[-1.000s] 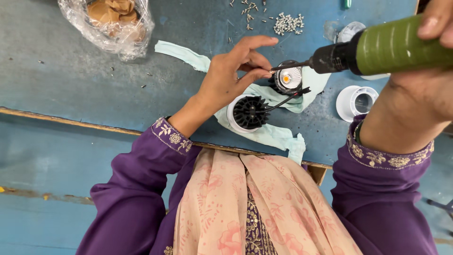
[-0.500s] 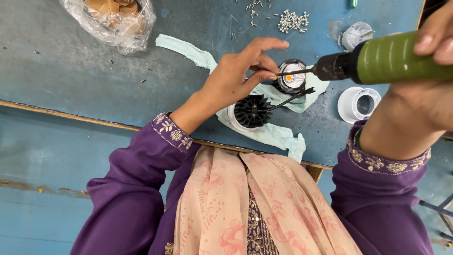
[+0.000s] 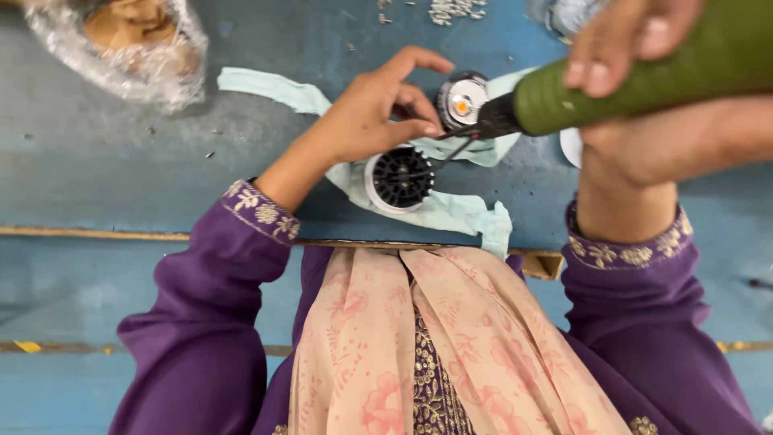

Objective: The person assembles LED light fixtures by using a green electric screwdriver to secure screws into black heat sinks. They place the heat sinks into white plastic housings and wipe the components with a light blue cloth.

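Observation:
My right hand [image 3: 644,105] grips a green electric screwdriver [image 3: 636,76] held level, its black tip pointing left at a small round lamp part [image 3: 462,100] with an orange centre. My left hand [image 3: 372,113] reaches in from the left, and its thumb and fingers pinch at the driver's tip beside that round part. Just below lies a white ring with a black finned heat sink [image 3: 398,179], with thin dark wires running up toward the driver tip. Both parts rest on a pale green cloth [image 3: 451,211] on the blue worktable [image 3: 121,169].
A clear plastic bag [image 3: 129,48] with brown pieces sits at the top left. Several small screws [image 3: 452,10] lie scattered at the top edge. A white round piece [image 3: 570,147] shows behind my right wrist. The table's front edge [image 3: 121,234] runs across below my arms.
The camera has come closer, so the hands and parts look bigger and lower. My right hand has brought the screwdriver's tip down to the round part where my left fingers pinch.

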`<state>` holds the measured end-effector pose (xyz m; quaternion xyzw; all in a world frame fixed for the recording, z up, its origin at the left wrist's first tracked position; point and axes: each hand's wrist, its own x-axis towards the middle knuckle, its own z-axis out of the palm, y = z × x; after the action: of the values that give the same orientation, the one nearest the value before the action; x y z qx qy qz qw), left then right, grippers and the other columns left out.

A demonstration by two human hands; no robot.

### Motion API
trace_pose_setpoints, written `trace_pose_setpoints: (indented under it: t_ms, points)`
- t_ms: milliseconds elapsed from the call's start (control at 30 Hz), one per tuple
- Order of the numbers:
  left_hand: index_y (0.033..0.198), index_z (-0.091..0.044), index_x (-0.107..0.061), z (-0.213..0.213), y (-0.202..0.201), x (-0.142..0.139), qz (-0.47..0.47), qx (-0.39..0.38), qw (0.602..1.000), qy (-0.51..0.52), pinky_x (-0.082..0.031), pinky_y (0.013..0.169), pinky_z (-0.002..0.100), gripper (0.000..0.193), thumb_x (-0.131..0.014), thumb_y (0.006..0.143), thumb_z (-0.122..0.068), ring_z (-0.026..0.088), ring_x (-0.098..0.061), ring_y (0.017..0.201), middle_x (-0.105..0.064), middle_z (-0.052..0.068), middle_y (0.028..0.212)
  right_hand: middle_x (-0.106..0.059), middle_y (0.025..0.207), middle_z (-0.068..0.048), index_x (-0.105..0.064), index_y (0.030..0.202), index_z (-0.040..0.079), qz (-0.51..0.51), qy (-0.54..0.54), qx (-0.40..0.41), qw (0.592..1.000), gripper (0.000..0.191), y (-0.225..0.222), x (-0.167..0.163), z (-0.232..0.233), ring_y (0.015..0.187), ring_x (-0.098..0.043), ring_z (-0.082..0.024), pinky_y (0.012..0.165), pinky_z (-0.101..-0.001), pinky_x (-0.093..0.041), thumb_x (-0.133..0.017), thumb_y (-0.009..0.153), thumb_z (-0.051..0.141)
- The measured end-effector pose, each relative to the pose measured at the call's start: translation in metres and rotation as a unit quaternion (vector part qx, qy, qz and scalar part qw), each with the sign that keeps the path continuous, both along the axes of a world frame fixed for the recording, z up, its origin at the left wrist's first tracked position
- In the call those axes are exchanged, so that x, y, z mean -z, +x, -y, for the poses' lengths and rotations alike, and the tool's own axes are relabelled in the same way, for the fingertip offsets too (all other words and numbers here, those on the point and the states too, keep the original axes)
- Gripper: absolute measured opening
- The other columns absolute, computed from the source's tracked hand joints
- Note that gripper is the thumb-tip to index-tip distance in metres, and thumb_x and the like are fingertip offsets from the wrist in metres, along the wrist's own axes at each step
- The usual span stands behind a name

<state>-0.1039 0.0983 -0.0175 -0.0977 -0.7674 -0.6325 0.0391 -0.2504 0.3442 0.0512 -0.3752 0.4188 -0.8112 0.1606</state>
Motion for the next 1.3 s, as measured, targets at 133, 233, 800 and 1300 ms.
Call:
trace_pose_setpoints:
  t_ms: [133, 233, 800, 1300]
  points:
    - [0.146, -0.009, -0.046, 0.005, 0.004, 0.002, 0.092, 0.052, 0.993, 0.044, -0.051, 0.095, 0.029, 0.041, -0.059, 0.111, -0.025, 0.011, -0.071, 0.098, -0.078, 0.004, 0.095, -0.047, 0.072, -0.017, -0.042, 0.090, 0.001, -0.017, 0.094, 0.009, 0.995, 0.096, 0.022, -0.005, 0.010, 0.058, -0.049, -0.027, 0.054, -0.0338, -0.040, -0.025, 0.075, 0.095]
    - [0.147, -0.010, -0.045, 0.005, 0.008, 0.002, 0.098, 0.084, 0.990, 0.052, -0.047, 0.099, 0.029, 0.046, -0.051, 0.112, -0.039, 0.012, -0.070, 0.105, -0.078, 0.005, 0.100, -0.044, 0.070, -0.018, -0.039, 0.088, -0.001, -0.033, 0.130, 0.013, 0.991, 0.098, 0.039, -0.017, 0.019, 0.056, -0.049, -0.029, 0.052, -0.0344, -0.041, -0.024, 0.076, 0.095]
    - [0.143, -0.010, -0.048, 0.008, 0.009, 0.015, 0.132, 0.099, 0.986, 0.005, -0.053, 0.097, 0.031, 0.069, -0.050, 0.102, -0.066, 0.016, -0.072, 0.104, -0.075, 0.005, 0.101, -0.059, 0.075, -0.019, -0.045, 0.114, -0.010, -0.062, 0.115, 0.012, 0.991, 0.116, 0.069, -0.026, 0.040, 0.057, -0.060, -0.022, 0.056, -0.0321, -0.055, -0.026, 0.078, 0.099]
    - [0.141, -0.006, -0.052, 0.019, 0.010, 0.039, 0.090, 0.093, 0.992, -0.013, -0.052, 0.104, 0.036, 0.057, -0.046, 0.110, -0.053, 0.024, -0.068, 0.120, -0.070, 0.011, 0.127, -0.061, 0.079, -0.007, -0.041, 0.136, -0.005, -0.060, 0.086, -0.065, 0.992, 0.116, 0.068, -0.009, 0.044, 0.059, -0.060, -0.011, 0.058, -0.0229, -0.047, -0.041, 0.080, 0.097]
